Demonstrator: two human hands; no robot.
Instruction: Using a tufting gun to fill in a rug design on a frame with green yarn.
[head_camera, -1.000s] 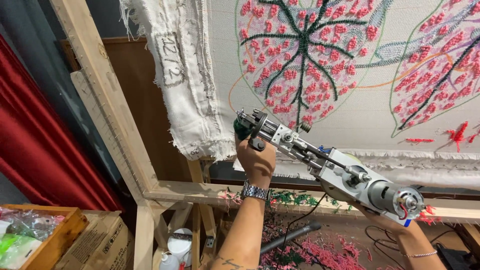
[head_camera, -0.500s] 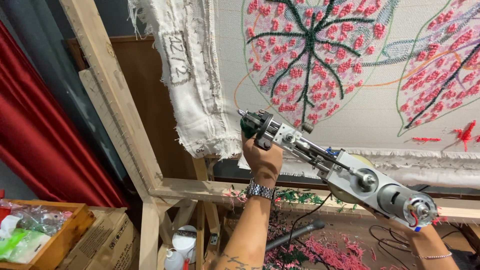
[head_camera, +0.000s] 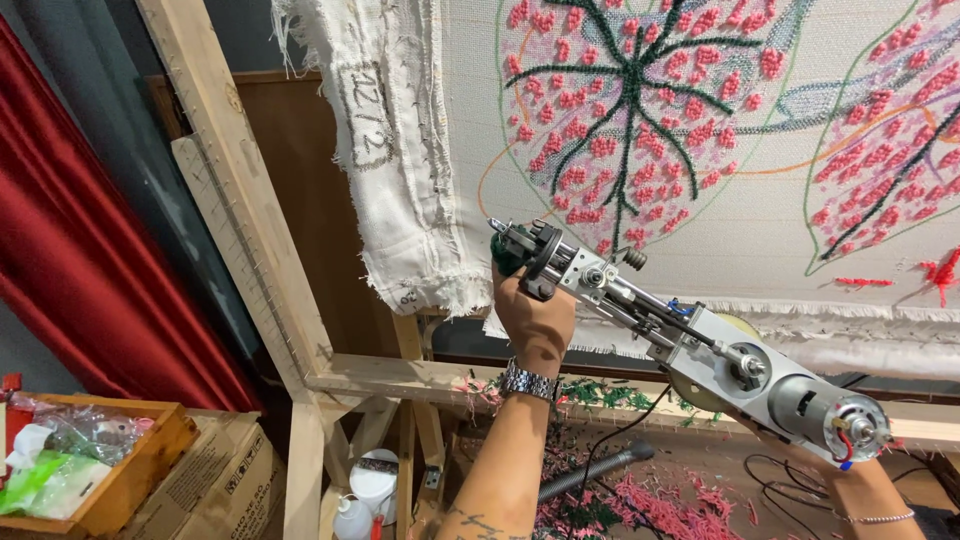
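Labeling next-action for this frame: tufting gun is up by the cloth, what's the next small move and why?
Probably ease the gun forward so its needle tip meets the cloth. The left hand grips the front handle, and the right hand is mostly hidden behind the motor end. The tip sits by the cloth's lower left edge, below the pink leaf; whether it touches is unclear.

A red curtain (head_camera: 95, 290) hangs at left before a grey wall (head_camera: 100, 95). A brown wooden panel (head_camera: 310, 200) stands behind the pale timber frame (head_camera: 240, 210). Near left, a wooden box (head_camera: 140, 470) rests on cardboard cartons (head_camera: 215, 495).
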